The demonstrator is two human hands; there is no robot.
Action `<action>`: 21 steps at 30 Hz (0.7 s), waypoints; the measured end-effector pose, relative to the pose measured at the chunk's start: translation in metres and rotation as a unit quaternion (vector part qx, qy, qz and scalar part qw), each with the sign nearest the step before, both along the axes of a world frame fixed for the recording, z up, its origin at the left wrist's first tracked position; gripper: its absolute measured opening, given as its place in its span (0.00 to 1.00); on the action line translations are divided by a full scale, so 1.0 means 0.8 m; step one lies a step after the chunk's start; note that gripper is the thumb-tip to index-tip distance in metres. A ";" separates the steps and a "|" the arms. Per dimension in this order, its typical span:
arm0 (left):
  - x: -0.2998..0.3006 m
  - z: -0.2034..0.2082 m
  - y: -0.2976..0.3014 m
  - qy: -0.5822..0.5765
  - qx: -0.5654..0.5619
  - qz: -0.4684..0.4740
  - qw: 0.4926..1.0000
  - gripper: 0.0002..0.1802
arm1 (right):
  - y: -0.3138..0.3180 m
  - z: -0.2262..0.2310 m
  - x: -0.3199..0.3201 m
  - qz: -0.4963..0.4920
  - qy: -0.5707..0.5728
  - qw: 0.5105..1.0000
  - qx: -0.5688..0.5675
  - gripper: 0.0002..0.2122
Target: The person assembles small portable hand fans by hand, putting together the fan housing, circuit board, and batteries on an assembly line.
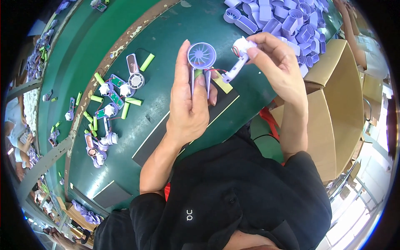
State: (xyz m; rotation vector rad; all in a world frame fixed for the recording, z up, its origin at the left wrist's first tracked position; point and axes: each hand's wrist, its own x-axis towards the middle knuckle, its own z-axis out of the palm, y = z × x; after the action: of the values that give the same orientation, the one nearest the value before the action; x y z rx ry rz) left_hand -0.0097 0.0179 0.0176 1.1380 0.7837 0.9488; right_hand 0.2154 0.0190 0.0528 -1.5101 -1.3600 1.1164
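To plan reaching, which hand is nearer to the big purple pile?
Right: the right hand is just in front of the pile; the left hand is farther, to its left.

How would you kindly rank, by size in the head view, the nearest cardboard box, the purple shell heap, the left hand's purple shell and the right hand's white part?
1. Cardboard box
2. Purple shell heap, cut by frame edge
3. Held purple shell
4. White part, partly hidden

1) A green worktable [158,89] filled the middle, glossy in patches
2) A chipped brown rail [111,55] edged it, with another green surface [100,31] beyond
3) A grey metal bar [43,163] crossed the left
4) White glare [361,204] washed the lower right
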 end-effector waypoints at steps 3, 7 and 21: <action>-0.001 0.016 0.001 -0.019 -0.038 -0.017 0.999 0.35 | -0.002 -0.017 0.001 -0.006 -0.045 0.998 0.040 0.16; -0.007 0.018 -0.004 -0.023 -0.055 -0.022 0.998 0.35 | 0.003 0.001 -0.013 0.088 -0.090 0.953 0.275 0.16; -0.027 0.012 0.007 -0.099 -0.134 -0.129 0.978 0.57 | 0.021 -0.005 -0.029 0.191 -0.108 0.907 0.360 0.12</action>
State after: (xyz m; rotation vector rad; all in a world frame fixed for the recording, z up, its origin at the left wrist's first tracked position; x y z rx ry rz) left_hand -0.0312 0.0234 0.0272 0.8693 0.5655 0.7030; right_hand 0.1924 0.0360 0.0489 -0.8521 -1.9995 0.5437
